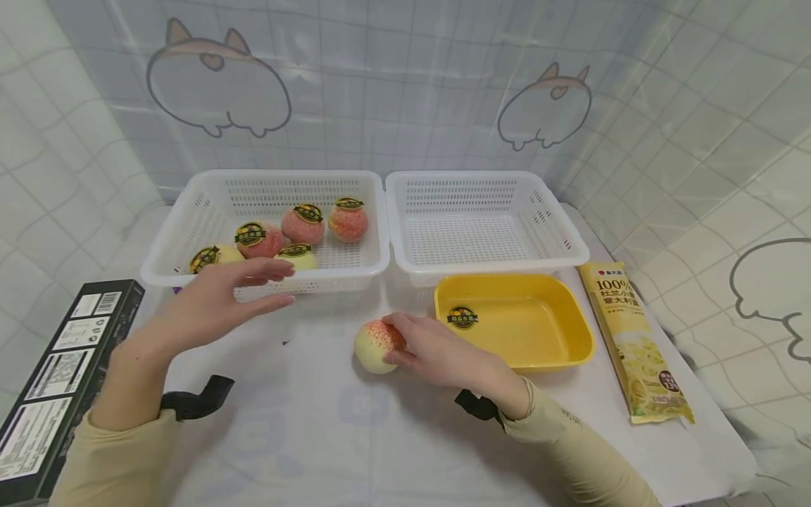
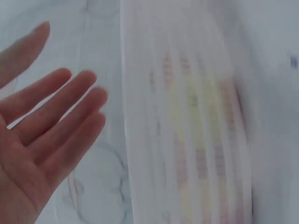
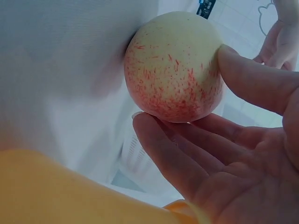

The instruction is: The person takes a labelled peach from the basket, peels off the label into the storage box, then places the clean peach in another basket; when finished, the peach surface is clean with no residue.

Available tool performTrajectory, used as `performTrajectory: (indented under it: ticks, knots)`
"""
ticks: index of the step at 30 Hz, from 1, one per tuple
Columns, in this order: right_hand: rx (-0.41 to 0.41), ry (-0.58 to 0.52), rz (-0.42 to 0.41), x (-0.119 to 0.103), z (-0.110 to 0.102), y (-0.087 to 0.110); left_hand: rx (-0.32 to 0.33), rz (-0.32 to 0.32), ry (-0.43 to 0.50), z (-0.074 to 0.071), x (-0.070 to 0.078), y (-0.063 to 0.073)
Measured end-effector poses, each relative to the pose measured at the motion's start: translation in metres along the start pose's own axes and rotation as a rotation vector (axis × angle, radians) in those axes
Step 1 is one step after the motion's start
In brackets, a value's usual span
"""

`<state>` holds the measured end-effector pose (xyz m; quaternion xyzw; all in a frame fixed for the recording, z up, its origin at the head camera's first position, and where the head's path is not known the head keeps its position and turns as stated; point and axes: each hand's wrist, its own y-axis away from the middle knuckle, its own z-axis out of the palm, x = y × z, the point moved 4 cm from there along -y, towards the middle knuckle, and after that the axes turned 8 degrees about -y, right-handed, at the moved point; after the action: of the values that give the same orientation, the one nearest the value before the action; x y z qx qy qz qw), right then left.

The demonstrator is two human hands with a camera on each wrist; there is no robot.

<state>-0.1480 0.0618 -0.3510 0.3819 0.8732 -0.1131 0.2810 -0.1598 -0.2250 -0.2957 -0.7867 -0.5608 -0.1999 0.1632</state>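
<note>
A pale yellow peach with red speckles [image 1: 372, 351] is on the white table, left of the yellow tub. My right hand [image 1: 440, 352] pinches it between thumb and fingers; the right wrist view shows the thumb on one side of the peach [image 3: 175, 70] and the fingers along another. My left hand [image 1: 209, 303], fingers extended and thumb apart, hovers by the front of the left white basket [image 1: 345, 279] and holds nothing. Several peaches [image 1: 303, 225] with black-and-gold stickers lie in that basket. In the left wrist view they show blurred through its slotted wall.
Beside the left basket stands a second white basket [image 1: 459, 239] with a bare floor. In front of it is the yellow tub [image 1: 532, 327], a black-and-gold sticker [image 1: 462, 317] on its inner left side. A yellow pasta packet [image 1: 636, 345] lies right, a black labelled box [image 1: 63, 373] left.
</note>
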Motion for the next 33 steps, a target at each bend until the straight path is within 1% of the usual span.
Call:
performTrajectory:
  ticks: [2,4,6,8,11,12,15,17,19,21,27,30,33]
  knots:
    - [0.006,-0.004,-0.008,0.0,0.0,0.0,0.029,-0.069,-0.031,-0.014,-0.015,0.003]
    - [0.012,-0.011,-0.012,-0.001,0.0,-0.001,0.053,-0.146,-0.056,-0.024,-0.034,0.006]
    - [0.014,-0.015,-0.01,0.0,0.0,-0.001,0.062,-0.225,-0.089,-0.033,-0.054,0.009]
    - [0.011,-0.019,-0.003,0.0,0.0,-0.001,0.064,-0.29,-0.121,-0.039,-0.074,0.013]
    - [0.002,-0.014,0.006,0.0,0.001,-0.001,0.083,-0.336,-0.139,-0.044,-0.1,0.017]
    - [-0.002,-0.011,0.006,0.0,0.0,0.0,0.078,-0.35,-0.136,-0.045,-0.108,0.018]
    - [-0.027,0.004,-0.006,-0.001,0.001,-0.001,0.07,-0.35,-0.11,-0.043,-0.125,0.018]
    - [-0.05,0.006,-0.012,-0.001,0.002,-0.002,0.037,-0.343,-0.086,-0.04,-0.133,0.017]
    - [-0.071,0.006,-0.016,-0.002,0.004,-0.002,0.025,-0.325,-0.057,-0.038,-0.137,0.015]
    - [-0.078,0.006,-0.018,-0.002,0.005,-0.002,0.007,-0.336,-0.033,-0.036,-0.141,0.014]
    - [-0.055,0.006,-0.005,-0.004,0.007,-0.002,-0.039,-0.409,0.008,-0.035,-0.145,0.017]
    - [-0.058,-0.004,0.014,-0.005,0.009,-0.003,-0.042,-0.42,0.037,-0.034,-0.146,0.017]
    - [-0.059,-0.012,0.013,-0.006,0.011,-0.005,-0.036,-0.429,0.058,-0.033,-0.148,0.018]
